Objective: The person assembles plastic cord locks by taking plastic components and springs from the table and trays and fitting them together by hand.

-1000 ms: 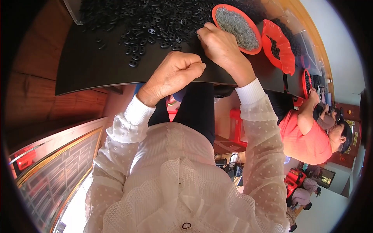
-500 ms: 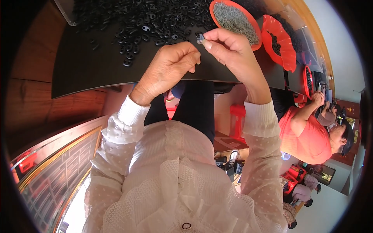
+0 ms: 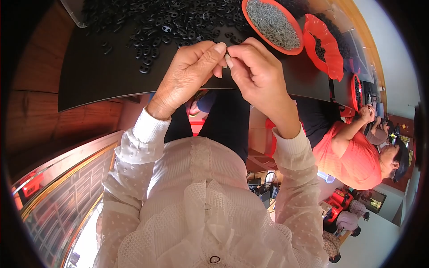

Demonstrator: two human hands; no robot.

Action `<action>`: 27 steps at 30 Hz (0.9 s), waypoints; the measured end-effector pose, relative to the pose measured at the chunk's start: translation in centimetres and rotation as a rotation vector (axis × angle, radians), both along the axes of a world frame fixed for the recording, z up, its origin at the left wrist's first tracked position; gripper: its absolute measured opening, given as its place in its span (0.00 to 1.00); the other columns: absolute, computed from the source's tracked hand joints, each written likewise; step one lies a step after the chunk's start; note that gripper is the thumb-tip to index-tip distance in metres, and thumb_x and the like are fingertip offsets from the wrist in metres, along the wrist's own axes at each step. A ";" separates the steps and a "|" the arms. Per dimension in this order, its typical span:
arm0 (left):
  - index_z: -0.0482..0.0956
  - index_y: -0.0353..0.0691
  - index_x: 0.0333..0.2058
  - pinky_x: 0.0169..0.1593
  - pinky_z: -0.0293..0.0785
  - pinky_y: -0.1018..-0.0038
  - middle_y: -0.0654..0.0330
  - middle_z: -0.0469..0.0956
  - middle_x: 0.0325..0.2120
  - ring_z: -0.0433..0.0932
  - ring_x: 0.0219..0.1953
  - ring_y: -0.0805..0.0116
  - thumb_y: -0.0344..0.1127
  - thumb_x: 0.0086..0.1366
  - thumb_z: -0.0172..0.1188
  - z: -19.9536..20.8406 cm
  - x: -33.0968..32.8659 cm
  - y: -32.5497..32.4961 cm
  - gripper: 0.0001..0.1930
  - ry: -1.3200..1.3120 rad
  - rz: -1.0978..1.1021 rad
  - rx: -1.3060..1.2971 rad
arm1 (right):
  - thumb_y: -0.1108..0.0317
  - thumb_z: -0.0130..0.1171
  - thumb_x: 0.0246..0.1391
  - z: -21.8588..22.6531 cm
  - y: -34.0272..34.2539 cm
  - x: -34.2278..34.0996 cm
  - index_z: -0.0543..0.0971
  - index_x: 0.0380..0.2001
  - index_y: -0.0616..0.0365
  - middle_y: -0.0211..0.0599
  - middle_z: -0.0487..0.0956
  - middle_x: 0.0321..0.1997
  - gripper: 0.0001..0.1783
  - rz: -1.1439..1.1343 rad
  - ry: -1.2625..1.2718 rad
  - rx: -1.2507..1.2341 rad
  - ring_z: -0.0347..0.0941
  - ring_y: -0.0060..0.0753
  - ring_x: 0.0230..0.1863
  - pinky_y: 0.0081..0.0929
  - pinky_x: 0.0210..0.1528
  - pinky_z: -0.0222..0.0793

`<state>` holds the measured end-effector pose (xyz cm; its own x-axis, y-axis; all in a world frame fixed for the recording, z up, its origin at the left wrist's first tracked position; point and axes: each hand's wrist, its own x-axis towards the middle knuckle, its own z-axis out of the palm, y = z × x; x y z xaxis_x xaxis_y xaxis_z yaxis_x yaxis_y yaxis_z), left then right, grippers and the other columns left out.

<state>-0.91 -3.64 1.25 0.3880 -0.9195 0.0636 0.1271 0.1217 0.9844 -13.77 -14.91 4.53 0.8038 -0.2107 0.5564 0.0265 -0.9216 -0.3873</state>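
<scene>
My left hand (image 3: 192, 67) and my right hand (image 3: 259, 67) meet above the front part of the dark table, both closed in a pinch. Between the fingertips a sliver of a small black cord lock (image 3: 227, 52) shows; the fingers hide most of it. The right thumb and forefinger grip it. What the left fingers pinch, if anything, is hidden. Just beyond them spreads a heap of black two-hole cord lock pieces (image 3: 178, 20). Right of the heap stands a red bowl of small grey metal springs (image 3: 273, 24).
A red wavy-rimmed dish (image 3: 331, 60) with small black parts stands beside the spring bowl. Farther right is another red bowl (image 3: 353, 91). A co-worker in an orange-red top (image 3: 348, 152) sits on the right. The dark table's front edge (image 3: 107, 99) runs before my lap.
My right hand has moved left and my left hand slightly up, so their fingertips now meet. The black piece, held apart in the right fingers before, is now mostly hidden.
</scene>
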 end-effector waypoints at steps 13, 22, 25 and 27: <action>0.73 0.39 0.26 0.23 0.61 0.81 0.70 0.69 0.18 0.64 0.21 0.83 0.48 0.69 0.52 -0.4 0.1 0.2 0.19 -0.075 -0.024 0.028 | 0.76 0.54 0.56 0.9 1.0 -0.8 0.75 0.31 0.64 0.30 0.75 0.27 0.02 0.045 0.139 0.891 0.68 0.16 0.26 0.18 0.26 0.63; 0.70 0.38 0.25 0.24 0.63 0.79 0.67 0.68 0.17 0.65 0.20 0.80 0.41 0.69 0.49 -0.3 0.0 0.0 0.16 -0.194 -0.057 0.060 | 0.73 0.55 0.55 1.2 0.1 -1.3 0.73 0.29 0.63 0.28 0.70 0.22 0.04 0.034 0.252 0.708 0.61 0.15 0.22 0.20 0.23 0.58; 0.70 0.37 0.25 0.26 0.63 0.79 0.67 0.68 0.18 0.66 0.22 0.80 0.39 0.69 0.48 -0.4 0.2 0.0 0.15 -0.134 -0.102 -0.003 | 0.71 0.53 0.57 1.4 -0.2 -1.0 0.73 0.29 0.63 0.28 0.68 0.21 0.06 0.023 0.310 0.805 0.60 0.16 0.21 0.20 0.23 0.57; 0.70 0.37 0.24 0.26 0.63 0.80 0.67 0.69 0.18 0.66 0.22 0.80 0.38 0.69 0.48 0.1 0.3 0.2 0.15 -0.127 -0.127 -0.019 | 0.69 0.52 0.58 1.4 -0.4 -0.7 0.72 0.29 0.64 0.28 0.68 0.20 0.08 0.016 0.319 0.856 0.59 0.16 0.21 0.20 0.23 0.57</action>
<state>-0.65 -3.48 1.32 0.2562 -0.9588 0.1227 0.0171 0.1314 0.9912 -14.46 -15.26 5.89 0.8990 -0.4366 -0.0342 -0.1892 -0.3168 -0.9294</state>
